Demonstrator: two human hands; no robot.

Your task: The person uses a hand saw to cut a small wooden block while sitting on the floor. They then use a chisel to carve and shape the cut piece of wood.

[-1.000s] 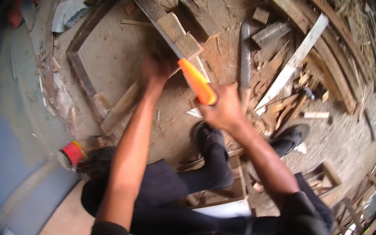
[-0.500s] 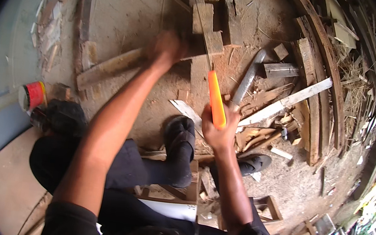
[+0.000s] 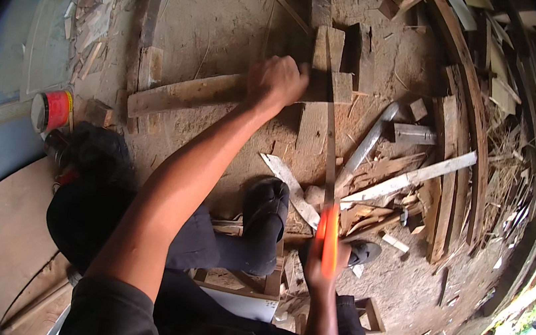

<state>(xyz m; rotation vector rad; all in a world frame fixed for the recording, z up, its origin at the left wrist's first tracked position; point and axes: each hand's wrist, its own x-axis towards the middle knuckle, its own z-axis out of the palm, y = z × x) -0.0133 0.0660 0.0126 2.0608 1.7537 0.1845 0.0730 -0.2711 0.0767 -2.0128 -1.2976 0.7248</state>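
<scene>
My right hand (image 3: 322,262) is wrapped around the orange handle of a handsaw (image 3: 331,147), low in front of my body. The saw's long thin blade points away from me and lies across the end of a wooden beam (image 3: 186,94). My left hand (image 3: 277,81) is closed over that beam, just left of the blade, with its fingertips hidden. Short wooden blocks (image 3: 328,49) sit around the beam's end by the blade. Below it, another timber piece (image 3: 313,127) lies on the ground.
A grey metal tube (image 3: 371,136) and a pale wooden strip (image 3: 407,176) lie to the right among scraps. Long planks (image 3: 468,118) are piled at the far right. At left stands a red-labelled can (image 3: 54,110) beside a black bag (image 3: 98,157). My feet (image 3: 266,207) are near the work.
My right hand has drawn the saw back toward my body, so more blade shows on my side of the beam. My left hand, blurred before, now rests sharp on the beam. The view has shifted.
</scene>
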